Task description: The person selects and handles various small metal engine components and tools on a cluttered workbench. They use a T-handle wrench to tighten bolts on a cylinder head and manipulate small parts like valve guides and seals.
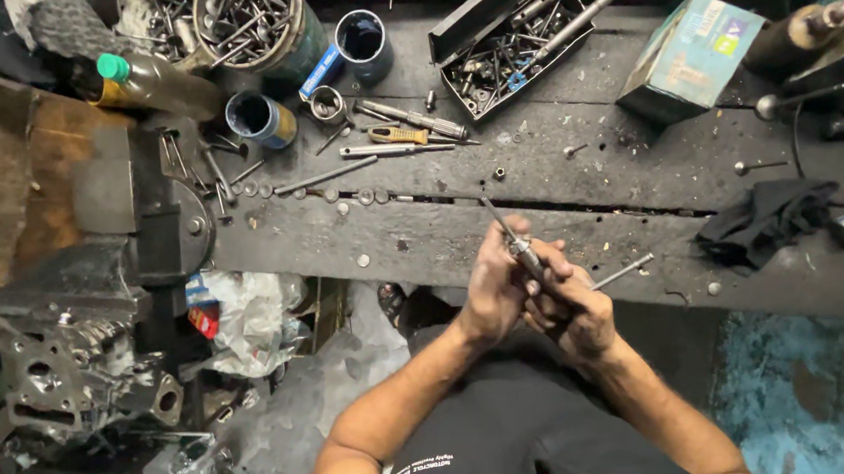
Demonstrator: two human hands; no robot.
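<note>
My left hand and my right hand are clasped together just in front of the workbench edge. Both grip a slim metal hand tool, a thin shaft with a silver collar whose tip points up and away over the bench. A second thin metal rod sticks out to the right from between my right fingers. My fingers hide the tool's handle.
The dark wooden workbench carries scattered washers, bolts, a yellow-handled screwdriver, blue tins, a black tray of parts, a teal box and a black rag. A vise and an engine part sit at left.
</note>
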